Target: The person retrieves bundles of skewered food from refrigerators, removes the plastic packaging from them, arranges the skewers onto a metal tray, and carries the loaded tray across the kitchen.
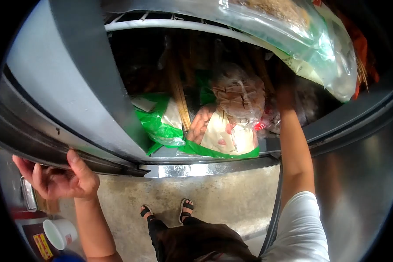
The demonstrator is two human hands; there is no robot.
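My left hand (59, 177) is at the lower left, fingers apart and curved against the dark edge of the open door (35, 126). My right arm reaches into the cabinet at the right; my right hand (284, 89) is in deep shadow among the bags, its fingers hidden. Left of it lies a clear plastic bag of brownish food (240, 94). Below that is a green and white packet (225, 137) with pinkish sausage-like pieces showing. Another green and white bag (163, 120) lies further left, beside a bundle of thin sticks (177, 94).
A white wire shelf (179, 25) crosses the top, with large clear bags (292, 32) hanging over its front. The cabinet's metal sill (205, 169) runs below the packets. A white tub (60, 233) stands at the lower left. Concrete floor (231, 196) shows beneath.
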